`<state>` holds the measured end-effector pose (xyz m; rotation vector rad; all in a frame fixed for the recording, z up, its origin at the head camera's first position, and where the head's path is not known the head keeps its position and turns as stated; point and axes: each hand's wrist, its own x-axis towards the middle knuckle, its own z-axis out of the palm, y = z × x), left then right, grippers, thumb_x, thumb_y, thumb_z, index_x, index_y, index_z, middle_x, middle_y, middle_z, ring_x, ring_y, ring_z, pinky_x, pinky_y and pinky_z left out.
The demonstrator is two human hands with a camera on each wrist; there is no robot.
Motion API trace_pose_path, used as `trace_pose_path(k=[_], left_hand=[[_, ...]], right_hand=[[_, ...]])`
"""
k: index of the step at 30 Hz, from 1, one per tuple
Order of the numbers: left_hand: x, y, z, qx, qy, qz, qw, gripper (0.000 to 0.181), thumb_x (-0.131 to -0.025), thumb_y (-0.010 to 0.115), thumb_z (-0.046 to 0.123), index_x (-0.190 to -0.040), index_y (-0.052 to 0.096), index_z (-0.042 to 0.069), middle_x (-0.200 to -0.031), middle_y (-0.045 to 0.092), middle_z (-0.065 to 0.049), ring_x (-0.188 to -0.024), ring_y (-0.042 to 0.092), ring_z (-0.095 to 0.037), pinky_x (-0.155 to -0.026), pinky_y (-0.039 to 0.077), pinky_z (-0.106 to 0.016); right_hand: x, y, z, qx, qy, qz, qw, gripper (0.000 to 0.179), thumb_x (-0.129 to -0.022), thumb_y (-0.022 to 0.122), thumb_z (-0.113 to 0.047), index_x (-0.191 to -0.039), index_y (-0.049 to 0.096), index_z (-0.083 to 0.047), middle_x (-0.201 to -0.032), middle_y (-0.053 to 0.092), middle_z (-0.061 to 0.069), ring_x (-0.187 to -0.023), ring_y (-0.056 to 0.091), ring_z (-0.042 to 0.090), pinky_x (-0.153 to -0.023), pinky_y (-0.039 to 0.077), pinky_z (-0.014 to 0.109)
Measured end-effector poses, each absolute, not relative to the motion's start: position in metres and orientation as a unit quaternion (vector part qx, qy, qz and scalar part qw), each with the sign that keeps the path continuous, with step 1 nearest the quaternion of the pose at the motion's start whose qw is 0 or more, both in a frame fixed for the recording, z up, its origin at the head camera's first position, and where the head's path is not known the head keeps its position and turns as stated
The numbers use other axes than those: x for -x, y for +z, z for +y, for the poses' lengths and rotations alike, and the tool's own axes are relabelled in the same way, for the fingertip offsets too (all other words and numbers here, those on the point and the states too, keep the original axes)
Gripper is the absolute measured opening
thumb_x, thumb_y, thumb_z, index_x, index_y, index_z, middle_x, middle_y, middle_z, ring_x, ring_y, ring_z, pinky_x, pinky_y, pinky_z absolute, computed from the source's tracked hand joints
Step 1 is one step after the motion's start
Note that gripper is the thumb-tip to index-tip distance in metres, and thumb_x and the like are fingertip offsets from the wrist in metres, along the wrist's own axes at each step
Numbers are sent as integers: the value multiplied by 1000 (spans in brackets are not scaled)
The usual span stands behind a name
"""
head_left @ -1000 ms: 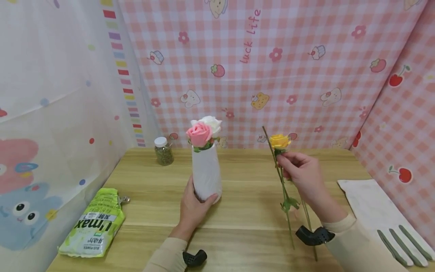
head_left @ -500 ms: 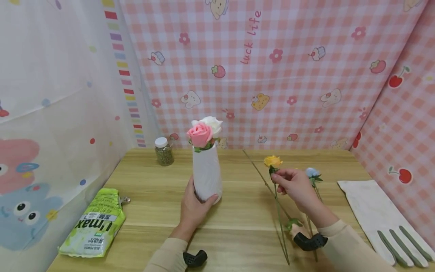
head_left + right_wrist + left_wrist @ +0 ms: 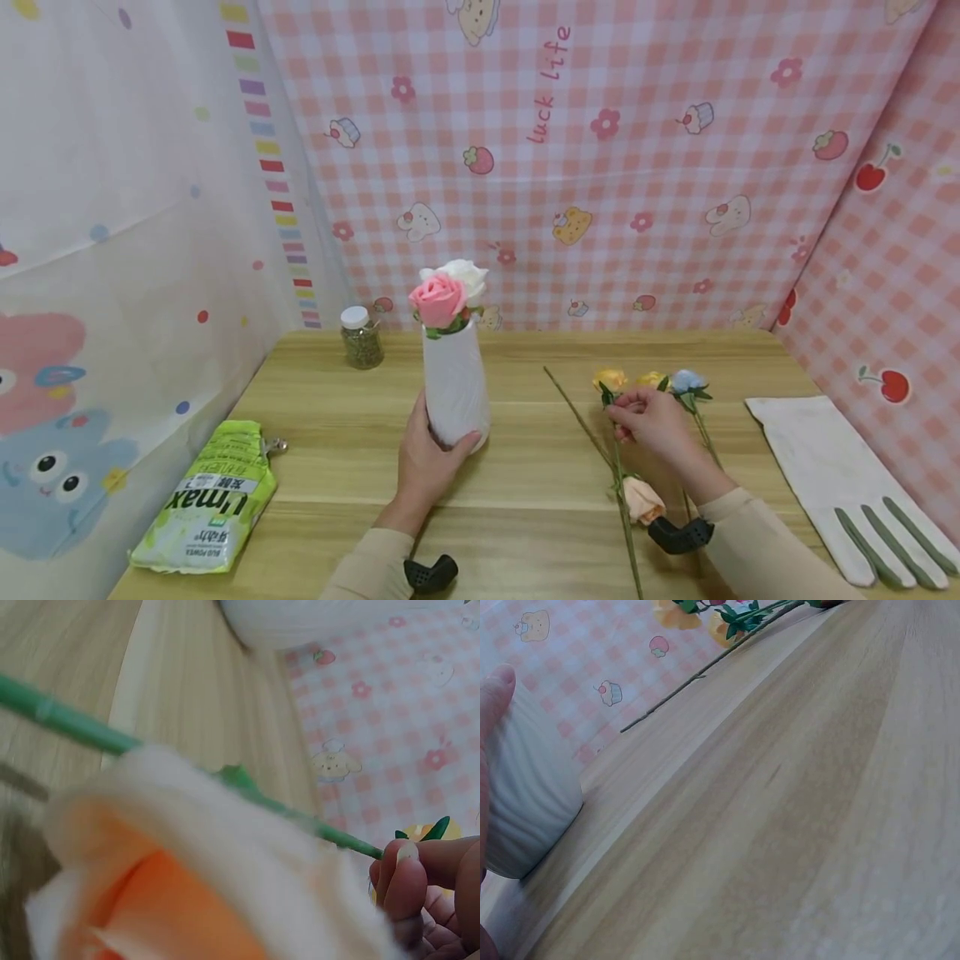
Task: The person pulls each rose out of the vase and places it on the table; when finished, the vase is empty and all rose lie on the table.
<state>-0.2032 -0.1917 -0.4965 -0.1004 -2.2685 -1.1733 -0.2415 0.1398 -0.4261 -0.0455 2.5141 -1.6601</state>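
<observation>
My left hand [image 3: 431, 462] grips the lower part of a white vase [image 3: 456, 379], thumb across its near side. A pink rose [image 3: 438, 302] and a white rose [image 3: 468, 280] stand in the vase. My right hand [image 3: 658, 423] pinches the green stem of a yellow rose [image 3: 609, 381] just below its bloom; the stem slants down toward the front edge. A peach rose [image 3: 643, 500] lies under my right forearm, its stem crossing behind the held one; its bloom [image 3: 195, 877] fills much of the right wrist view. Beyond that hand are another yellow rose [image 3: 651, 381] and a blue rose [image 3: 687, 382].
A jar [image 3: 362, 340] with a white lid stands at the back left. A green-and-white bag [image 3: 213, 504] with a metal clip lies front left. White gloves [image 3: 832, 467] with green stripes lie at the right edge. Patterned cloths [image 3: 570, 167] hang around the wooden table.
My right hand has come down with the yellow rose. The peach rose's stem has dropped toward the table, and the blue rose has come into view. The left hand keeps holding the vase.
</observation>
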Motion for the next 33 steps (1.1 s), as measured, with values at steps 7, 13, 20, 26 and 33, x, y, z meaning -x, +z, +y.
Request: trace_pose_path(k=[7, 13, 20, 26, 33], left_hand=[[204, -499, -191, 42, -445, -848, 284, 96, -73, 77, 55, -150, 29, 24, -134, 51, -5, -118, 52, -21, -94, 43, -44], [204, -499, -190, 44, -444, -850, 281, 96, -73, 77, 56, -150, 29, 24, -134, 51, -4, -118, 52, -21, -94, 43, -44], [203, -498, -194, 32, -441, -853, 279, 96, -73, 77, 54, -150, 29, 24, -135, 51, -4, -117, 52, -22, -93, 43, -44], [202, -498, -196, 29, -442, -852, 278, 97, -72, 78, 54, -150, 30, 22, -134, 52, -5, -117, 53, -22, -93, 43, -43], [203, -497, -194, 40, -448, -847, 283, 97, -72, 80, 52, -149, 31, 21, -133, 52, -5, -116, 53, -22, -92, 44, -44]], right_hand=[[242, -434, 152, 5, -536, 843, 41, 23, -93, 63, -12, -105, 57, 7, -79, 64, 16, -60, 60, 19, -55, 52, 35], [239, -423, 171, 7, -517, 856, 28, 25, -94, 63, -17, -105, 60, 4, -79, 64, 16, -60, 61, 19, -53, 51, 35], [242, -427, 183, 25, -488, 872, 27, 23, -95, 63, -20, -102, 61, 2, -73, 62, 12, -62, 60, 22, -55, 51, 35], [245, -447, 163, 29, -489, 870, 55, 18, -92, 64, -13, -100, 61, 4, -76, 66, 13, -61, 63, 19, -55, 53, 31], [251, -454, 145, 41, -506, 860, 51, 14, -91, 64, -7, -96, 61, 6, -71, 65, 12, -56, 64, 19, -52, 52, 29]])
